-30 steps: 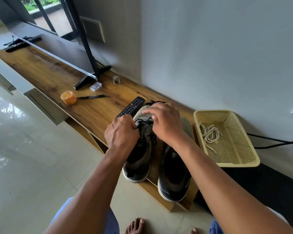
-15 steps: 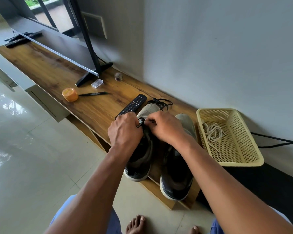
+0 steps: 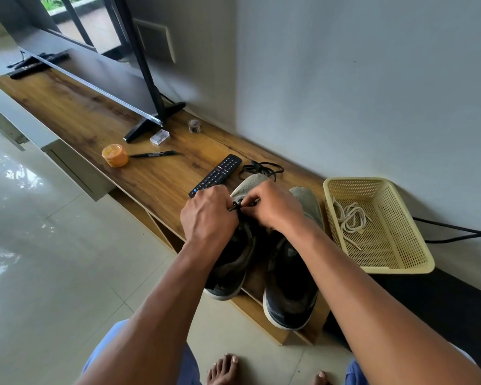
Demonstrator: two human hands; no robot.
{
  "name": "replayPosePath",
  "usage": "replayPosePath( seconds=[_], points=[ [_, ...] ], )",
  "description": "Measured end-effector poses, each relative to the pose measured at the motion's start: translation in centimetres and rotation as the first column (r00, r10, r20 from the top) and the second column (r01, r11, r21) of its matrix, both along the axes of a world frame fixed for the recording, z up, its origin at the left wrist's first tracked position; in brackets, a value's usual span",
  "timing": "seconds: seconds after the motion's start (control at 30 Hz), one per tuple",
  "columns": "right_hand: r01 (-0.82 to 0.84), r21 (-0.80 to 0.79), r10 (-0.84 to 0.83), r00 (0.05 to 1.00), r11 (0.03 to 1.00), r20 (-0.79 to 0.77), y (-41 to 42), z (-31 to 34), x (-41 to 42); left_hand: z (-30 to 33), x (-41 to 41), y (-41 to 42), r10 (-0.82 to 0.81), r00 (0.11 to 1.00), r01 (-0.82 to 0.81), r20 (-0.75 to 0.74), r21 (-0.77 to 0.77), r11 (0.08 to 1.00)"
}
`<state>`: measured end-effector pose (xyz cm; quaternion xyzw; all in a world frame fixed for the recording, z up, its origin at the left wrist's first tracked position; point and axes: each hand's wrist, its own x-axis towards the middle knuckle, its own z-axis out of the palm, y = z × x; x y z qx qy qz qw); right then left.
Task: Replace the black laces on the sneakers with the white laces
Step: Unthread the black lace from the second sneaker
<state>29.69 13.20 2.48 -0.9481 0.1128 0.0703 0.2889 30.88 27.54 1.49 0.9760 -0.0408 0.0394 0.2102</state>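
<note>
Wooden shelf: sneakers, no legible writing.

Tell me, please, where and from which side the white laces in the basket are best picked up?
Pinch the white laces at their bunched loops, coming straight down through the open top of the yellow basket; its walls block any sideways approach.

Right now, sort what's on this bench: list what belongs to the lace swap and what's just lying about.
For the job:
left sneaker
right sneaker
black lace
white laces
basket

Lying about:
remote
pen
orange tub
clear box
</note>
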Motion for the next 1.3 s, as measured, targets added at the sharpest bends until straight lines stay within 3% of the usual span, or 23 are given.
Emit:
replayPosePath(
  seconds=[0.1,0.2,0.33,0.43,0.5,0.6,0.67,0.73,0.8,0.87,0.93,1.07,1.3],
  points=[
    [-0.027,-0.074,0.026,1.0,0.997,-0.008,0.3,0.1,-0.3,0.0,-0.1,-0.2,0.003,1.0,-0.003,0.0,0.007,1.0],
    [0.016,-0.135,0.004,0.989,0.991,0.146,0.9,-0.1,-0.6,0.1,-0.2,-0.2,0.016,1.0,-0.016,0.008,0.013,1.0],
    [0.111,-0.067,-0.091,0.963,0.992,0.255,0.6,0.0,-0.8,0.4,-0.1,-0.2,0.044,0.999,-0.044,-0.001,-0.001,0.999],
    [0.221,0.092,-0.239,0.916,0.971,0.323,0.2,-0.1,-0.6,0.4,0.1,0.1,0.083,0.996,-0.084,-0.021,-0.013,0.996],
    [0.347,0.301,-0.444,0.819,0.888,0.363,-0.3,0.1,-0.4,0.4,0.2,0.3,0.097,0.995,-0.098,-0.028,-0.014,0.995],
    [0.469,0.671,-0.772,0.584,0.574,0.252,-1.5,0.7,-0.1,0.5,0.2,0.4,0.115,0.993,-0.115,-0.03,0.001,0.993],
    [0.48,0.75,-0.826,0.541,0.456,0.156,-2.5,0.9,-0.1,0.6,0.2,0.4,0.122,0.992,-0.122,-0.044,0.009,0.992],
    [0.498,0.686,-0.757,0.643,0.53,0.118,-2.8,0.8,-0.2,0.7,0.1,0.4,0.118,0.992,-0.118,-0.046,0.004,0.993],
    [0.498,0.485,-0.63,0.762,0.719,0.15,-2.6,0.4,-0.4,0.7,0.1,0.4,0.114,0.993,-0.114,-0.039,0.001,0.993],
    [0.411,0.247,-0.471,0.836,0.877,0.281,-2.0,0.1,-0.6,0.7,0.0,0.4,0.113,0.993,-0.113,-0.029,-0.006,0.994],
    [0.244,0.128,-0.276,0.87,0.961,0.409,-1.3,0.0,-0.4,0.7,0.0,0.3,0.117,0.993,-0.117,-0.017,-0.009,0.993],
    [0.013,-0.013,-0.006,0.901,1.0,0.434,0.2,-1.5,0.2,0.7,-0.3,0.3,0.095,0.995,-0.095,0.005,-0.005,0.995],
    [0.041,-0.022,-0.033,0.95,0.999,0.311,0.1,-1.0,0.1,0.8,-0.7,-0.2,0.059,0.998,-0.059,0.027,-0.007,0.998]
  ],
)
